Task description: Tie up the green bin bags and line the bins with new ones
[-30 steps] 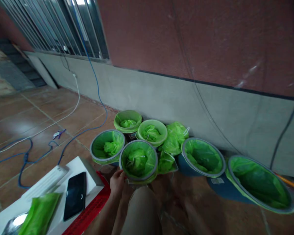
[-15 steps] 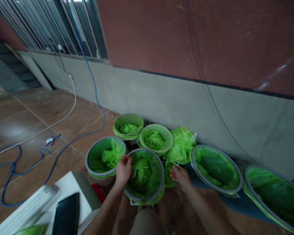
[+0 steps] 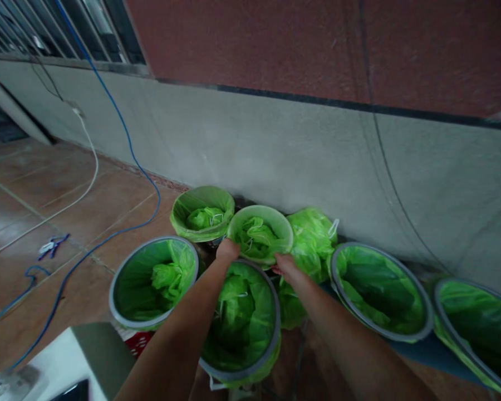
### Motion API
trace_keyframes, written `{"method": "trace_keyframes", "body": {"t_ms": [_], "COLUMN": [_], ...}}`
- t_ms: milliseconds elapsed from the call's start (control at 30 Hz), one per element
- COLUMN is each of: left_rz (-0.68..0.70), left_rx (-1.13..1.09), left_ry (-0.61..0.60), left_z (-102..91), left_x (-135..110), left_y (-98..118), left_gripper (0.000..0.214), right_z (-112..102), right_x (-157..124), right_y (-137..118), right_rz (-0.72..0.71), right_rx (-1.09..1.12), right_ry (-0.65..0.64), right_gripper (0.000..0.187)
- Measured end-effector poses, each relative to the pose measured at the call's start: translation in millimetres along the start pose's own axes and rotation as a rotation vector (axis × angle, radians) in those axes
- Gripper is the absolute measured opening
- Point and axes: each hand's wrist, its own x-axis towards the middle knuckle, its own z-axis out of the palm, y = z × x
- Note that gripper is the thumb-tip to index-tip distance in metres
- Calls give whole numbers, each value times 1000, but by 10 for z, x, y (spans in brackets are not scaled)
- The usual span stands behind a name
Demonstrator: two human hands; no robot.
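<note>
A small trash bin point(image 3: 287, 223) with a pale rim, lined with a green bag, stands between my hands. My left hand point(image 3: 227, 250) closes on the near left of its rim. At the near right of the rim, my right hand point(image 3: 284, 264) grips with the thumb on the edge and fingers curled below. Crumpled green plastic point(image 3: 256, 236) lies inside this bin. Directly below my forearms is a grey-rimmed trash bin point(image 3: 271, 340), also lined in green and with bunched plastic inside.
Another small lined bin point(image 3: 179, 217) sits behind on the left, and a grey-rimmed one point(image 3: 119, 309) nearer. A knotted green bag point(image 3: 313, 239) leans by the wall. More lined bins point(image 3: 428, 323) stand right. A white box point(image 3: 67, 351) and a blue cable point(image 3: 108, 234) are left.
Both hands have moved forward from around the near grey-rimmed bin to the rim of the pale-rimmed bin behind it. The camera view has shifted forward and right.
</note>
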Motion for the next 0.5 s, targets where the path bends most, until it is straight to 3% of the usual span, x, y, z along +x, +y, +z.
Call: {"method": "trace_keyframes", "body": {"t_ms": [100, 267, 400, 500], "left_rz": [-51, 100, 364, 477], "left_rx": [9, -129, -486, -938], "left_ry": [25, 226, 315, 223], "left_z": [-116, -486, -836, -1080], "left_x": [-47, -420, -1043, -1644], "left_y": [132, 446, 572, 542], "left_gripper": [32, 31, 31, 48], "right_z": [-2, -250, -657, -1111], "right_x": [-44, -418, -1089, -1716], "right_y": [-120, -475, -678, -586], "right_rz": [17, -21, -147, -269], "right_rx": [77, 204, 324, 396], "right_ry": [53, 57, 27, 10], "right_gripper": [12, 17, 9, 15]}}
